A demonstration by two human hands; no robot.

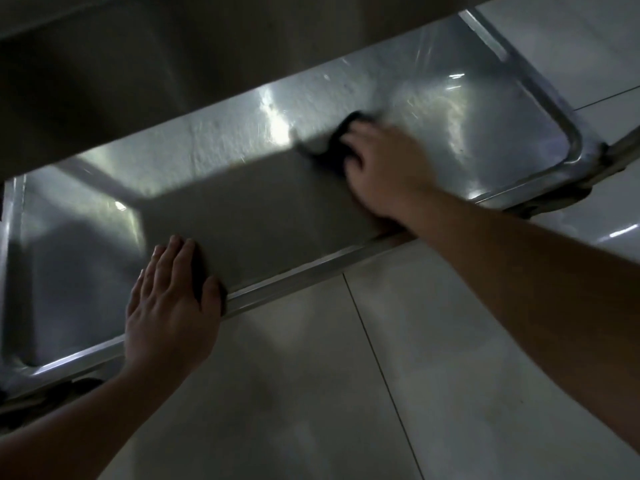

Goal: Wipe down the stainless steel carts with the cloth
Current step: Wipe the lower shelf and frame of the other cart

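Observation:
I look down at the lower shelf (221, 174) of a stainless steel cart, a shallow tray with a raised rim. My right hand (384, 168) presses a dark cloth (337, 140) flat on the shelf, right of its middle; the hand is blurred. My left hand (173, 299) lies flat on the shelf's near rim (294, 271), fingers spread over the edge and onto the tray, holding nothing. Most of the cloth is hidden under my right hand.
The cart's upper shelf (145, 64) overhangs the far half of the lower one, dark from below. A corner post and caster (595, 161) stand at the right. Pale floor tiles (433, 375) lie in front of the cart.

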